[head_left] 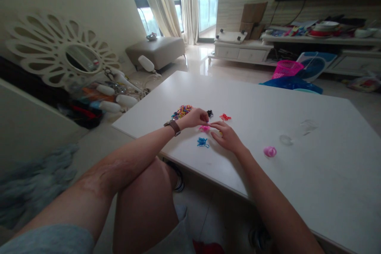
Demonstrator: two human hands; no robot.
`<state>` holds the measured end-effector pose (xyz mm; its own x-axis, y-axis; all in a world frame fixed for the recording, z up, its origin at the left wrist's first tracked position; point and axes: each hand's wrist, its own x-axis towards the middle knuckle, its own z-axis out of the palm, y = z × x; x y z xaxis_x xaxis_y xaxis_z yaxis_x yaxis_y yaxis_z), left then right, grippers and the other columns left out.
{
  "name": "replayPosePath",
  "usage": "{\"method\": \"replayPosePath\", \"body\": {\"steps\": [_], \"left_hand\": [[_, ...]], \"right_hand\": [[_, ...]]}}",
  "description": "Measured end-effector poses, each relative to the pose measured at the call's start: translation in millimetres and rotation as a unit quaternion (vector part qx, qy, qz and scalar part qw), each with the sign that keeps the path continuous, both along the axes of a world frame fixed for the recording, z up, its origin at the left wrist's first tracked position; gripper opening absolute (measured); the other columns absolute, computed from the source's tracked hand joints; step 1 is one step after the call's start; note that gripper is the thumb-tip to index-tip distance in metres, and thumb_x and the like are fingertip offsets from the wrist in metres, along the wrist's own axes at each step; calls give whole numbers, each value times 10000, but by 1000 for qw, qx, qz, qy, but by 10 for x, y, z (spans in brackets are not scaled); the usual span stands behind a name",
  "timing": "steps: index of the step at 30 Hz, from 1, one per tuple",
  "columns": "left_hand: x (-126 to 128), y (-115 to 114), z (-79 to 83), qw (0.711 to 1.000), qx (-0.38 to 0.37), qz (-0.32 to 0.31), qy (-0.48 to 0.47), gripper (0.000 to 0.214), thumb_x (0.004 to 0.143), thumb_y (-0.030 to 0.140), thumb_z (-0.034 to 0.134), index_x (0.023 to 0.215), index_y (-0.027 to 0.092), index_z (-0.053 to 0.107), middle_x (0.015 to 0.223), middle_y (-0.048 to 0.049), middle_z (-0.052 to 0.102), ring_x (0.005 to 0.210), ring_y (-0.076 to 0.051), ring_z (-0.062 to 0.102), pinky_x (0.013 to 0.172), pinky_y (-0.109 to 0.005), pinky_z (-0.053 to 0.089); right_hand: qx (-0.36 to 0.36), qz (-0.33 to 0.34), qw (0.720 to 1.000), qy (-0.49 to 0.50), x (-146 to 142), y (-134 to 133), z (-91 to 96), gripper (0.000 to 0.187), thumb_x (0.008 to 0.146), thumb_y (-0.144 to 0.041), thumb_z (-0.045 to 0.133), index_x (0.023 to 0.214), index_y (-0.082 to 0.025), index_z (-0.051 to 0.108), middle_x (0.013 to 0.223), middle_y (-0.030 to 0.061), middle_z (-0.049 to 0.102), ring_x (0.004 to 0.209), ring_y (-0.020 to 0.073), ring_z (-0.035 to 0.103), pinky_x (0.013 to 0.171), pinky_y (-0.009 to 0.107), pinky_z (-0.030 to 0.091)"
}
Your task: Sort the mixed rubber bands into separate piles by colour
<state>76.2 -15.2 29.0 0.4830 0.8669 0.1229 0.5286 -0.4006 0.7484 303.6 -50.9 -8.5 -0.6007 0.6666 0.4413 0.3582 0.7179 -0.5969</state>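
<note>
My left hand (196, 118), with a watch on its wrist, is closed in a pinch above the pink rubber bands (204, 129); what its fingertips hold is too small to make out. Fingers stretched out and thumb apart, my right hand (228, 137) reaches to the left fingertips. Beside the left hand lies a mixed pile of coloured rubber bands (181, 112). Smaller heaps are sorted by colour: black bands (210, 113) behind the left hand, red bands (225, 117) behind the right, blue bands (203, 142) nearer me. Something yellow (220, 132) is mostly hidden under my right hand.
On the white table (253, 103), to the right, are a pink rounded object (270, 151), a clear ring-shaped piece (286, 139) and a clear container (308, 127). Beyond the table stand a pink basket (287, 68) and a low cabinet (242, 52). A grey ottoman (160, 53) is at the back.
</note>
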Motion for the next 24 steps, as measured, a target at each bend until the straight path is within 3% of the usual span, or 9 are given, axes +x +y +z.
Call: {"method": "replayPosePath", "body": {"steps": [4,13,19,24], "left_hand": [[-41,14,-5,1000,-13,0,-1,195,753,278,796,781,87,765,669,-68,719,617,-132,623,589,-226,447],[-122,46,29,996,9,84,-14,165,753,290,800,833,146,818,823,-74,782,779,-180,697,738,-267,519],[-144,59,-33,989,-53,110,-87,229,776,302,788,892,105,795,812,-93,777,724,-156,675,706,-271,519],[-139,50,-45,976,-116,106,-149,283,728,315,830,898,96,773,789,-94,762,692,-131,654,672,-253,508]], "right_hand": [[0,-4,1000,-4,-4,0,8,311,960,-283,581,1245,-239,696,1222,94,689,1123,263,642,1008,450,521],[37,-24,997,-70,-43,24,-43,313,946,-233,582,1241,-214,688,1215,101,689,1146,282,599,1024,475,501],[56,-26,989,-132,-55,11,-80,305,951,-269,599,1242,-265,692,1285,78,681,1228,294,550,1028,497,466],[51,-50,991,-111,-46,-3,-38,275,963,-309,590,1207,-249,701,1258,86,687,1214,296,567,1017,513,450]]}}
